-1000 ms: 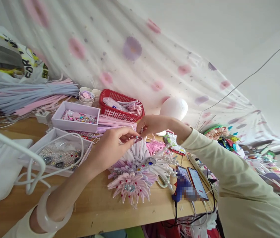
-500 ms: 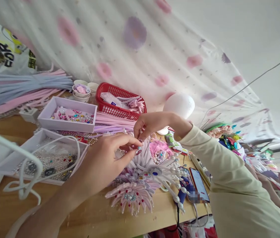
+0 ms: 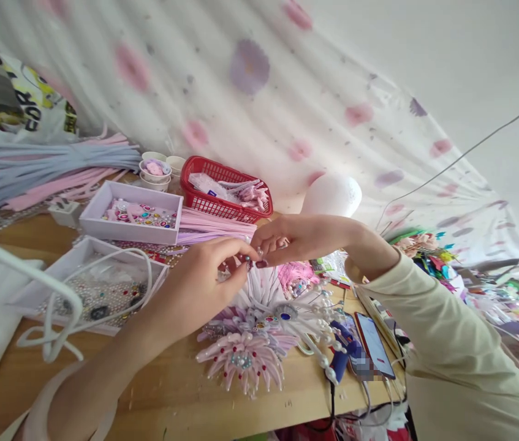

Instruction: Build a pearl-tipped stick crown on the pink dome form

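Head view: white boxes [image 3: 125, 231] of beads [image 3: 145, 214] stand on the tabletop [image 3: 171, 395] near the left hand [image 3: 199, 275], apparently for reach; that hand's thumb and fingers nearly meet, any hold indiscernible. Behind, a red basket [image 3: 213, 205] contains loose pieces [image 3: 252, 199], presumably against scatter. A pink flower [image 3: 241, 361] beside a beaded spray [image 3: 284, 314] rests below both hands, seemingly leaving the fingers room. The right hand [image 3: 303, 239] is at the left fingertips, fingers bent; its grip cannot be told. Count, left to right: boxes two, baskets one, pink flowers one, blue tools [image 3: 339, 362] one.
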Tool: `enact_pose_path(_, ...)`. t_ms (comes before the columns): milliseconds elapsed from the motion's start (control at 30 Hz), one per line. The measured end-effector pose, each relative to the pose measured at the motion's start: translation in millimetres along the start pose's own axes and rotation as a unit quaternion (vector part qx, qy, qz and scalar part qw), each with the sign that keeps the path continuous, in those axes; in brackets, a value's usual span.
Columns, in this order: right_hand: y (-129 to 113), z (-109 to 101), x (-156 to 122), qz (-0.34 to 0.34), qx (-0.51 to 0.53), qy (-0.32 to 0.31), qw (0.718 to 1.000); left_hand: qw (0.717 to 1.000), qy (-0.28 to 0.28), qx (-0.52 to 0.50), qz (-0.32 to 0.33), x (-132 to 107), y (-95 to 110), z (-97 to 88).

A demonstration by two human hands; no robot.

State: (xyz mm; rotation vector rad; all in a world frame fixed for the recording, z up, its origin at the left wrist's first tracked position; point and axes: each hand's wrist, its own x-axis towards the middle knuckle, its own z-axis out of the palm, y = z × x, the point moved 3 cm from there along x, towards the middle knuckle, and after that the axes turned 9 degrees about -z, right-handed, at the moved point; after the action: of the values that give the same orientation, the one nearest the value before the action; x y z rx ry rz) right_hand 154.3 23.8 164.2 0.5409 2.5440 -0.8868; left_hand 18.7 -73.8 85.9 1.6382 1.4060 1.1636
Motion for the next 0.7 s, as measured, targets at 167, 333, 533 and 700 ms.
enact_pose_path(167, -9.9, 5.3, 1.0, -0.025, -0.038, 0.054, 0.997, 1.000, 0.004, 0.001, -0.012, 2.0, -0.3, -1.0)
enact_pose_path(333, -11.9, 7.2, -12.8, -0.007, -0.043, 0.111, 0.993, 0.999, -0.007, 0.029, -0.031, 8.5, 5.4, 0.0)
enact_pose_path(533, -14.2, 13.7, -37.4, -0.035, -0.050, 0.179, 0.982, 0.997, -0.064, 0.053, 0.001, 18.2, 11.7, 9.0)
enact_pose_path(700, -16.4, 20.3, -53.8, -0.038, -0.100, 0.209, 0.972, 0.995, -0.078, 0.047, 0.033, 23.3, 16.6, 9.6)
